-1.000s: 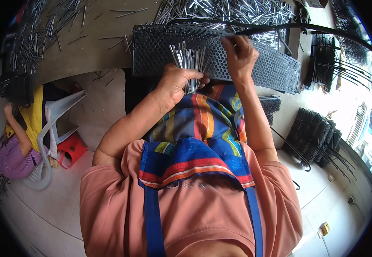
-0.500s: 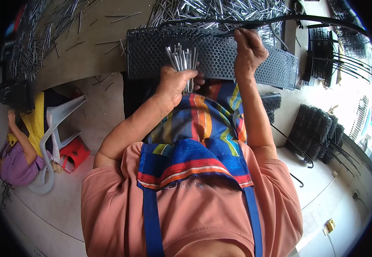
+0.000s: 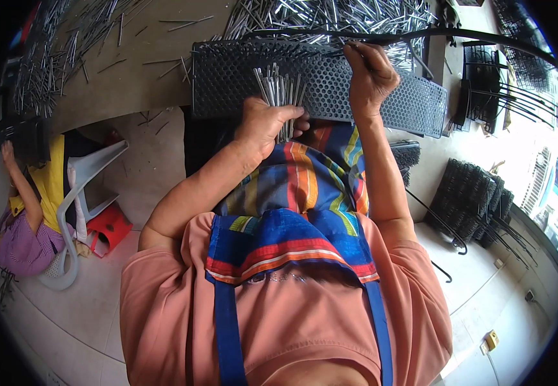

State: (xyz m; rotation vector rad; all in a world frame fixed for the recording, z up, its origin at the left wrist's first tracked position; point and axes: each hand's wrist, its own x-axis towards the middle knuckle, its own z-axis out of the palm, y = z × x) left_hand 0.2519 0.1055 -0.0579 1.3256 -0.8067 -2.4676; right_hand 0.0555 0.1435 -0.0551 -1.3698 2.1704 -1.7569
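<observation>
My left hand (image 3: 263,125) is wrapped round an upright bundle of thin silvery metal rods (image 3: 280,93), their tops fanning out above the thumb. Behind the bundle, a long dark plate full of round holes (image 3: 333,87) leans at the table edge, over my lap. Short dark pieces (image 3: 279,48) stand in a row along the plate's far edge. There my right hand (image 3: 372,77) is closed in a pinch, thumb and fingertips together at the plate; whatever is between them is too small or hidden to make out.
A heap of loose metal rods (image 3: 337,16) lies beyond the plate, with more on the tabletop (image 3: 131,77) at left. A black bar (image 3: 459,33) crosses above the plate. Stacked black racks (image 3: 472,199) stand at right. At left, another person (image 3: 31,241) works near a grey chair (image 3: 73,244).
My right hand has shifted slightly left along the plate's far edge, still pinched. The rod bundle in my left hand has moved a little right. The other person's hand has risen to a dark block.
</observation>
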